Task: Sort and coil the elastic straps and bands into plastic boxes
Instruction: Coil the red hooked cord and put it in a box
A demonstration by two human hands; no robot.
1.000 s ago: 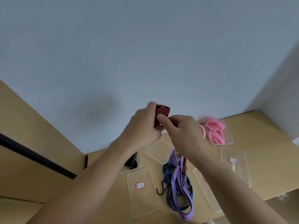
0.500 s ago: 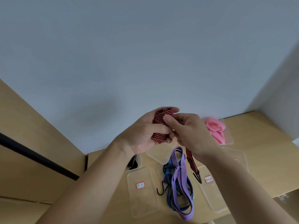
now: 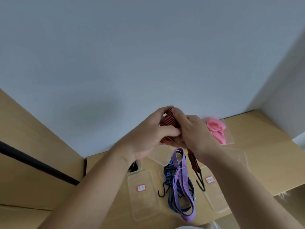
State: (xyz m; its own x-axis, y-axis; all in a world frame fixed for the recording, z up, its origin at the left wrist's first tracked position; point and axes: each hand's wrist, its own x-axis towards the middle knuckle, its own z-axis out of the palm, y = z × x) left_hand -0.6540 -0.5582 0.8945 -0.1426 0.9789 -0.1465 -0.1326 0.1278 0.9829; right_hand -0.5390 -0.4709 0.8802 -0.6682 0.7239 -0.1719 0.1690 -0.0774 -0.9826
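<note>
Two hands meet raised above the purple strap (image 3: pixel 181 177), nearest the cam, w/ the red-black strap (image 3: pixel 168 120) bunched btwn them. The left hand (image 3: pixel 148 134) has its fingers curled round the coiled part, thumb across the front. The right hand (image 3: pixel 193 134) presses its thumb on top of the coil, other fingers curled in beneath, so both grip it. A loose tail of the red-black strap drops from under the right hand and hangs just right of the purple strap. Its end hook (image 3: pixel 201 185) dangles over the right box (image 3: pixel 214 202); can't tell if they touch.

On the wooden table (image 3: pixel 264 154) the purple strap lies looped, tangled w/ the blue strap (image 3: pixel 169 176), which runs under it & to its left. A black hook (image 3: pixel 161 195) sticks out left of the purple strap. Further left sits the left box (image 3: pixel 145 205), clear plastic, w/ a red-edged label (image 3: pixel 141 187). The right box, just right of the purple strap, has a similar tag (image 3: pixel 210 179); writing too small to read.

Beyond the purple strap is the far box (image 3: pixel 156 157), partly hidden by the hands. Beyond & left, a black item (image 3: pixel 134 166) shows behind the left wrist. Beyond & well right, the pink bands (image 3: pixel 216 129) are piled in the pink-band box (image 3: pixel 230 136) at the table's back edge. Behind everything is a pale wall (image 3: pixel 148 55).
</note>
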